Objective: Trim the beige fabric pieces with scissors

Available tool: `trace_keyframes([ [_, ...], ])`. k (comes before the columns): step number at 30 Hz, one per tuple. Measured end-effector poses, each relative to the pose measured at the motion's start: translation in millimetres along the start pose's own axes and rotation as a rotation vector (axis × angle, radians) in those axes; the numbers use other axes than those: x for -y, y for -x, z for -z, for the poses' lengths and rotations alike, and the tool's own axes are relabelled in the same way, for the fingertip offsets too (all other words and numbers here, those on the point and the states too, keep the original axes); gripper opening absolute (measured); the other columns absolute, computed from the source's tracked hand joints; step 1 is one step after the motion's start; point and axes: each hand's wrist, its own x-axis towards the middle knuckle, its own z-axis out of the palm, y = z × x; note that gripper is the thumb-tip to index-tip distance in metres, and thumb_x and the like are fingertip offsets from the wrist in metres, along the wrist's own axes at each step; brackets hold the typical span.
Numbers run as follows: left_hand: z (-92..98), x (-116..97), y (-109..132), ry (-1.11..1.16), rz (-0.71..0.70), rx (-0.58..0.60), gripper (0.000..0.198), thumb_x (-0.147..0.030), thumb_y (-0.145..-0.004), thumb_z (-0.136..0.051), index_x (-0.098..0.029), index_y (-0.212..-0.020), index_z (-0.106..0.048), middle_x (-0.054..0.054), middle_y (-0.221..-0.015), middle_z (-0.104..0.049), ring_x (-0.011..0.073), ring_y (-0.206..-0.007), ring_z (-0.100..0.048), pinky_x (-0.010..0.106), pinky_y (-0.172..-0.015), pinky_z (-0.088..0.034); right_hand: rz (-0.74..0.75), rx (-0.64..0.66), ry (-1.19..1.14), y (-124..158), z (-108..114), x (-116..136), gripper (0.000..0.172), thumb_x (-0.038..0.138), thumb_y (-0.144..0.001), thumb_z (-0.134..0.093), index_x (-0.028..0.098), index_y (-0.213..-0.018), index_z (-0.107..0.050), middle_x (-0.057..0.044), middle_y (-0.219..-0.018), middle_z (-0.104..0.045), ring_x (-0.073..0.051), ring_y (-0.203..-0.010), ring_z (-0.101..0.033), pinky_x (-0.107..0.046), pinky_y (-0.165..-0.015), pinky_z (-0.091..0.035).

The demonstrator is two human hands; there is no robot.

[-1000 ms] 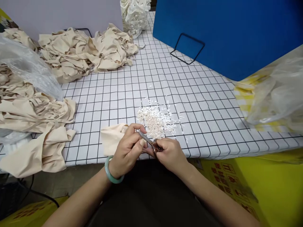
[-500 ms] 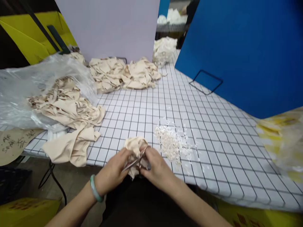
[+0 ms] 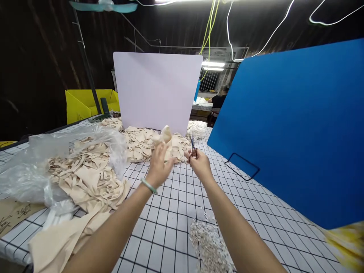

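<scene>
My left hand, with a green bangle on its wrist, reaches out over the far part of the table. Its fingers look spread, and a beige cloth piece stands just beyond the fingertips, against the far heap of beige cloth. Whether the fingertips still touch that piece I cannot tell. My right hand is closed around small scissors, whose blades point up and away from me. Beneath my right forearm lies a pile of tiny pale snippets.
Left, a clear plastic bag spills more beige cloth onto the checked tablecloth. A lilac board stands behind the heap; a large blue board leans at right on a wire stand. Further back sits a person.
Both hands have moved from the near table edge out to the far heap. The cloth that was between them is now at the heap; the scissors remain in my right hand. The view has tilted up.
</scene>
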Motion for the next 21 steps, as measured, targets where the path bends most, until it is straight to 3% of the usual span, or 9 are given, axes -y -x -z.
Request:
trace_keyframes([
  [1, -9.7, 5.5, 12.7, 0.036, 0.009, 0.068, 0.060, -0.038, -0.088, -0.066, -0.023, -0.143, -0.048, 0.014, -0.155, -0.039, 0.0372, -0.148, -0.029, 0.059, -0.120, -0.028, -0.029, 0.029, -0.012, 9.7, -0.6, -9.6, 0.030, 0.047, -0.071, -0.069, 0.020, -0.081, -0.058, -0.001, -0.075, -0.061, -0.015, -0.060, -0.055, -0.025, -0.051, -0.042],
  [3, -29.2, 15.5, 46.2, 0.143, 0.044, 0.226, 0.070, -0.045, -0.085, -0.069, -0.019, -0.145, -0.045, 0.017, -0.149, -0.049, 0.0366, -0.141, -0.043, 0.055, -0.115, -0.039, -0.094, 0.127, -0.031, 44.9, -3.3, -31.6, 0.027, 0.044, -0.070, -0.067, 0.019, -0.073, -0.058, 0.000, -0.066, -0.059, -0.013, -0.052, -0.051, -0.024, -0.045, -0.040],
  [5, -45.3, 20.4, 80.1, 0.209, 0.077, 0.319, 0.058, -0.041, -0.091, -0.060, -0.015, -0.141, -0.049, 0.017, -0.133, -0.062, 0.0320, -0.123, -0.061, 0.049, -0.104, -0.051, -0.162, 0.220, -0.038, 87.9, -4.5, -50.4, 0.019, 0.038, -0.070, -0.063, 0.019, -0.069, -0.057, 0.001, -0.060, -0.057, -0.012, -0.047, -0.049, -0.023, -0.042, -0.038],
  [7, -56.3, 19.2, 107.5, 0.202, 0.090, 0.346, 0.041, -0.030, -0.095, -0.047, -0.014, -0.131, -0.057, 0.014, -0.119, -0.070, 0.0278, -0.110, -0.068, 0.046, -0.098, -0.055, -0.227, 0.287, -0.040, 126.0, -0.6, -62.4, 0.015, 0.031, -0.069, -0.060, 0.019, -0.077, -0.060, 0.002, -0.059, -0.058, -0.012, -0.047, -0.051, -0.023, -0.042, -0.038],
  [9, -63.1, 14.0, 127.5, 0.165, 0.093, 0.352, 0.034, -0.023, -0.094, -0.043, -0.014, -0.120, -0.064, 0.013, -0.117, -0.070, 0.0275, -0.111, -0.067, 0.046, -0.102, -0.053, -0.246, 0.308, 0.024, 153.3, 6.8, -69.0, 0.021, 0.029, -0.069, -0.059, 0.019, -0.088, -0.063, 0.003, -0.061, -0.060, -0.014, -0.050, -0.053, -0.024, -0.045, -0.040],
  [13, -68.9, 2.8, 155.2, 0.066, 0.112, 0.319, 0.036, -0.019, -0.093, -0.040, -0.011, -0.121, -0.062, 0.016, -0.126, -0.065, 0.0298, -0.122, -0.060, 0.048, -0.109, -0.047, -0.071, 0.158, 0.345, 181.5, 13.8, -77.6, 0.026, 0.039, -0.082, -0.052, 0.021, -0.094, -0.065, -0.004, -0.072, -0.066, -0.021, -0.063, -0.059, -0.033, -0.057, -0.046],
  [17, -51.1, 8.7, 170.2, 0.006, 0.088, 0.314, 0.036, -0.027, -0.095, -0.046, -0.012, -0.127, -0.057, 0.017, -0.134, -0.061, 0.0297, -0.130, -0.054, 0.047, -0.112, -0.044, 0.107, 0.063, 0.413, 190.4, 7.9, -81.3, 0.036, 0.047, -0.080, -0.055, 0.020, -0.100, -0.066, -0.011, -0.087, -0.070, -0.028, -0.079, -0.062, -0.041, -0.069, -0.050],
  [19, -25.6, 25.8, 164.8, -0.103, 0.098, 0.307, 0.046, -0.039, -0.094, -0.056, -0.016, -0.134, -0.052, 0.014, -0.140, -0.058, 0.0278, -0.130, -0.054, 0.043, -0.109, -0.046, 0.004, 0.100, 0.393, 189.7, 5.1, -80.6, 0.034, 0.054, -0.081, -0.058, 0.022, -0.092, -0.066, -0.008, -0.080, -0.069, -0.026, -0.071, -0.061, -0.038, -0.063, -0.049],
  [21, 10.1, 50.5, 146.4, -0.316, 0.181, 0.211, 0.054, -0.044, -0.092, -0.059, -0.017, -0.138, -0.048, 0.014, -0.141, -0.055, 0.0278, -0.130, -0.052, 0.043, -0.107, -0.046, -0.108, 0.111, 0.372, 188.2, 1.5, -79.7, 0.037, 0.061, -0.082, -0.059, 0.024, -0.082, -0.063, -0.003, -0.069, -0.065, -0.023, -0.062, -0.059, -0.035, -0.057, -0.047],
])
